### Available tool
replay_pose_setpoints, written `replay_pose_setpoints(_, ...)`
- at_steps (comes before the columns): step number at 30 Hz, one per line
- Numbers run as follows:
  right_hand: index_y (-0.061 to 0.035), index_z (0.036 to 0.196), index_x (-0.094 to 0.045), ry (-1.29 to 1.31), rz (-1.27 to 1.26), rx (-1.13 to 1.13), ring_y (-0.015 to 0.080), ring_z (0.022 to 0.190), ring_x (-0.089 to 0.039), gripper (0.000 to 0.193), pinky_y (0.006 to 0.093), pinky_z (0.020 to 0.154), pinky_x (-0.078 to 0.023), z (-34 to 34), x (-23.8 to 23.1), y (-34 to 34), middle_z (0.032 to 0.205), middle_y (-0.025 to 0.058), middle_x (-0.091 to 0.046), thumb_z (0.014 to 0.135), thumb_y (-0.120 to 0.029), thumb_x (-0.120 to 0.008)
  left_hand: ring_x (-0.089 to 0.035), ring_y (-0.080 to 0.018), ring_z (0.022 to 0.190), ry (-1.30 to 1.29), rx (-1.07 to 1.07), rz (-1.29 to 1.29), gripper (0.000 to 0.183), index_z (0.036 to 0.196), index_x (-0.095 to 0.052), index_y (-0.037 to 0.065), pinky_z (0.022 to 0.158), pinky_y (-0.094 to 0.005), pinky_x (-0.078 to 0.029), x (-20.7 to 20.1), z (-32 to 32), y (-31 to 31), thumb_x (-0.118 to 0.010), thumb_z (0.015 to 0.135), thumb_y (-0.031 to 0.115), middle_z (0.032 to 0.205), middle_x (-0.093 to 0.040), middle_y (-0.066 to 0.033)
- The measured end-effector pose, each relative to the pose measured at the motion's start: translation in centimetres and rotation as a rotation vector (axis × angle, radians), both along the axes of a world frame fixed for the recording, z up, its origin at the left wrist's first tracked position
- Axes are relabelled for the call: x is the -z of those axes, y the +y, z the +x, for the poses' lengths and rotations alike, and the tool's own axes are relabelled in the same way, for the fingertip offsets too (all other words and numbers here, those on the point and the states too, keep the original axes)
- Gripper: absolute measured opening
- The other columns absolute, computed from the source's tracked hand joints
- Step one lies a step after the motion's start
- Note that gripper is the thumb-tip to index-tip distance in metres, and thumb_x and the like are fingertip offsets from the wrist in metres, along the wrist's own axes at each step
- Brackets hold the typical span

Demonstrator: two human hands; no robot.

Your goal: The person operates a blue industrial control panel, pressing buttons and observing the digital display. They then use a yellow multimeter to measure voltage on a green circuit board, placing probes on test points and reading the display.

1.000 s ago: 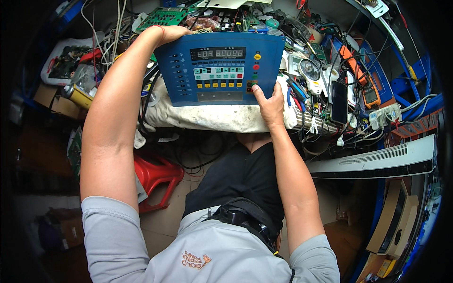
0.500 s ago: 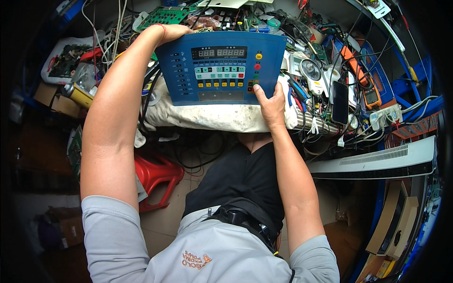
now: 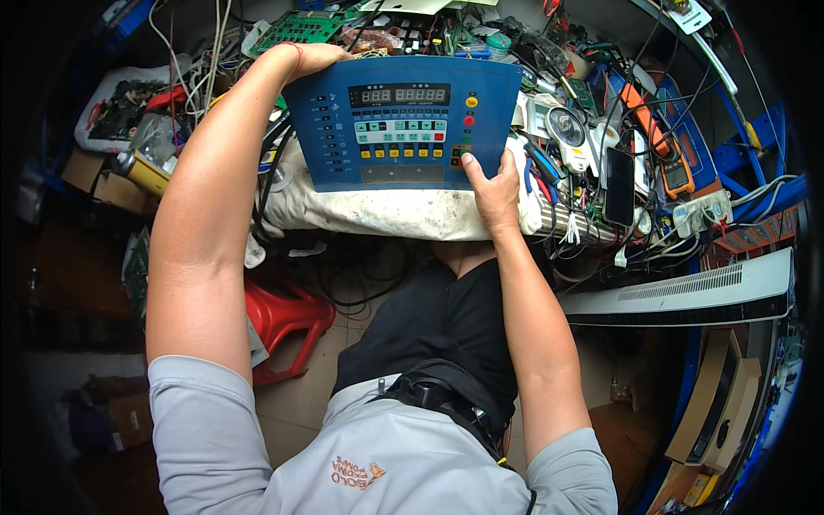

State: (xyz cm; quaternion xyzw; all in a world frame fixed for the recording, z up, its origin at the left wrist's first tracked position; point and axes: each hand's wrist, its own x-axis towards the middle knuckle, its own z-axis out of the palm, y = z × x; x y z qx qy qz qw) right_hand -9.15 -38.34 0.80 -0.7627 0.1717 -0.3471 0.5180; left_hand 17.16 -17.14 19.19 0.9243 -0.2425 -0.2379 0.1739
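Note:
A blue control panel with a digit display, a pale strip of buttons and a row of yellow keys is tilted up toward me over the bench's front edge. My left hand grips its upper left corner; the fingers are mostly hidden behind the panel. At the lower right corner, my right hand holds the panel with its thumb on the front, by a green button. The other right fingers go behind the edge. A stained white cloth lies beneath the panel.
Circuit boards, cables and tools crowd the bench behind. At the right are a black phone, an orange multimeter and a long white vented cover. A red stool stands below left.

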Motion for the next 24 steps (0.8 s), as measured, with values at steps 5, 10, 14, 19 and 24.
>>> replay_pose_setpoints(5,-0.0003,0.12,-0.063,-0.005,0.004,0.001,0.0321,0.096,-0.073,0.048,0.0403,0.089,-0.055,0.04,0.19,-0.04,0.105,0.018,-0.075,0.09,-0.033,-0.081,-0.07,-0.0274,0.118,0.018,0.011,-0.005,0.045,0.14,-0.067,0.022,0.106,-0.0463,-0.052,-0.04,-0.01,0.0,-0.049,0.103,0.04,0.138,-0.068,-0.0152)
replay_pose_setpoints(10,-0.0003,0.12,-0.063,-0.025,0.008,-0.012,0.0313,0.096,-0.073,0.047,0.0397,0.088,-0.056,0.06,0.18,-0.04,0.105,0.0176,-0.075,0.09,-0.033,-0.081,-0.071,-0.0267,0.115,0.028,-0.017,-0.005,0.044,0.139,-0.067,0.022,0.105,-0.0457,-0.052,0.34,0.6,-0.13,-0.049,0.103,0.04,0.136,-0.069,-0.0147)
replay_pose_setpoints(14,-0.0005,0.12,-0.063,-0.014,0.014,-0.009,0.031,0.096,-0.072,0.047,0.0395,0.088,-0.055,0.07,0.16,-0.04,0.105,0.0174,-0.075,0.09,-0.032,-0.08,-0.071,-0.0268,0.116,0.016,-0.018,-0.004,0.044,0.139,-0.067,0.022,0.105,-0.0457,-0.052,0.4,0.66,-0.13,-0.049,0.103,0.04,0.135,-0.07,-0.0149)
replay_pose_setpoints(19,-0.0009,0.12,-0.064,0.017,-0.006,0.005,0.0308,0.096,-0.072,0.046,0.0396,0.088,-0.055,0.0,0.1,-0.03,0.106,0.0175,-0.074,0.09,-0.032,-0.08,-0.071,-0.0271,0.116,-0.032,-0.026,0.0,0.045,0.14,-0.067,0.023,0.105,-0.0457,-0.052,0.35,0.24,-0.09,-0.048,0.103,0.04,0.135,-0.07,-0.0145)
replay_pose_setpoints(24,-0.0009,0.12,-0.064,-0.002,0.014,-0.007,0.0306,0.096,-0.072,0.046,0.0398,0.088,-0.055,0.01,-0.01,0.04,0.106,0.0176,-0.074,0.09,-0.032,-0.08,-0.07,-0.0283,0.117,0.017,-0.008,-0.003,0.045,0.14,-0.067,0.024,0.106,-0.0483,-0.051,0.24,0.39,-0.06,-0.048,0.103,0.04,0.136,-0.069,-0.0155)
